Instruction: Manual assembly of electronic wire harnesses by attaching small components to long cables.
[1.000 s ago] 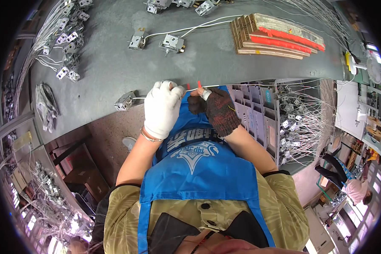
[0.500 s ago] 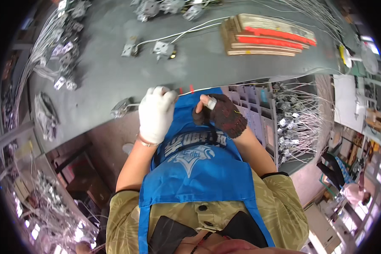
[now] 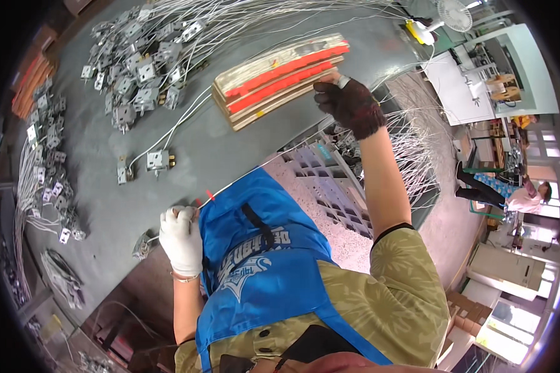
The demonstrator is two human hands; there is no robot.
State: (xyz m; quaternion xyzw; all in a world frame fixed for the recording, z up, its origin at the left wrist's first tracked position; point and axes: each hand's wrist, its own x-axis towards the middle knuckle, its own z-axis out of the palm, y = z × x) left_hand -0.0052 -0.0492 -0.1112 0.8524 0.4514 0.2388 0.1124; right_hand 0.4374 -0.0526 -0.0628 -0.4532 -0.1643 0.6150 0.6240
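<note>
1. The left hand (image 3: 180,239), in a white glove, is closed on a thin white wire (image 3: 242,177) with a red tip, at the near edge of the grey surface (image 3: 218,149).
2. The right hand (image 3: 350,107), in a dark glove, rests its fingers on the near end of the stacked wooden strips (image 3: 280,78); whether its grip has closed, I cannot tell.
3. The strips' long axis runs leftward, away from the right grip; the right hand is nearer.

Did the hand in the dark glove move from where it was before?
Yes. The right hand left the spot near the left hand at the table edge and reached out to the stack of red-striped boards, now touching its end.
</note>
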